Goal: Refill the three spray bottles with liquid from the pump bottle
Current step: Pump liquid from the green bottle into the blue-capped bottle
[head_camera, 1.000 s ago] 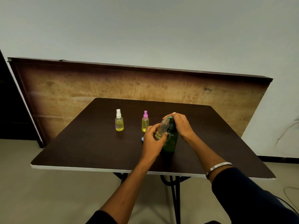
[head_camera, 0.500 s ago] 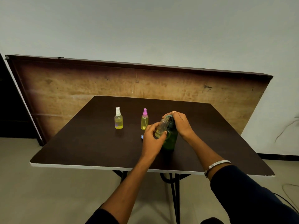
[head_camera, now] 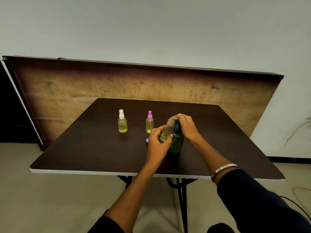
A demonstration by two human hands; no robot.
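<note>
Now filling the third spray bottle at table centre.
Green pump bottle (head_camera: pixel 176 142) stands upright, right hand (head_camera: pixel 186 126) pressed over its head; at its 9 o'clock, left hand (head_camera: pixel 157 145) pinches the uncapped bottle (head_camera: pixel 167 132), tilted, mouth under the spout.

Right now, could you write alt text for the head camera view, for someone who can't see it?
A person's left hand tilts an uncapped clear spray bottle under the spout of a green pump bottle, while the right hand rests on the pump head. Two capped spray bottles, one white-topped and one pink-topped, stand further left on the dark table.
</note>
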